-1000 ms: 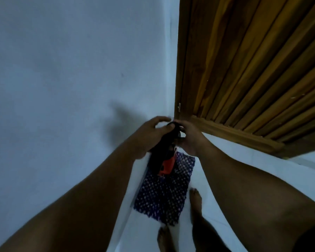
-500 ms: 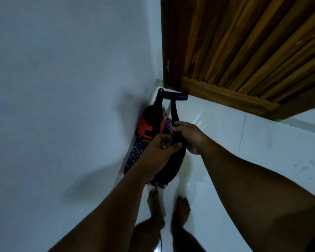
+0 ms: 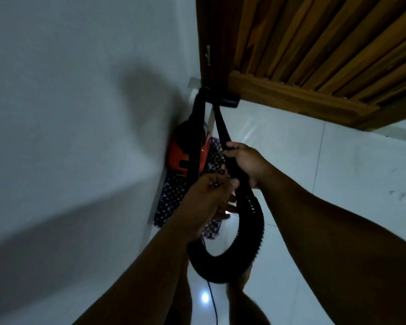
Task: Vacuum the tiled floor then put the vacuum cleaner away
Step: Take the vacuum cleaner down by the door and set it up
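Observation:
An orange and black vacuum cleaner (image 3: 183,156) stands against the white wall on a dark dotted mat (image 3: 174,195). Its black wand (image 3: 222,124) runs up to a floor nozzle (image 3: 227,103) resting by the wooden door's bottom corner. A ribbed black hose (image 3: 246,233) loops down below my hands. My right hand (image 3: 245,160) is closed around the wand where it meets the hose. My left hand (image 3: 206,198) grips the hose just below, partly hiding the mat.
A slatted wooden door (image 3: 314,55) fills the upper right, its lower rail just above the glossy white floor tiles (image 3: 338,172). The white wall (image 3: 68,113) is on the left. A thin black cord (image 3: 212,299) trails down between my bare legs.
The view has dropped and pulled back. The vacuum now stands by the wall, and the wand and nozzle have come into view. My hands have shifted from the vacuum body onto wand and hose.

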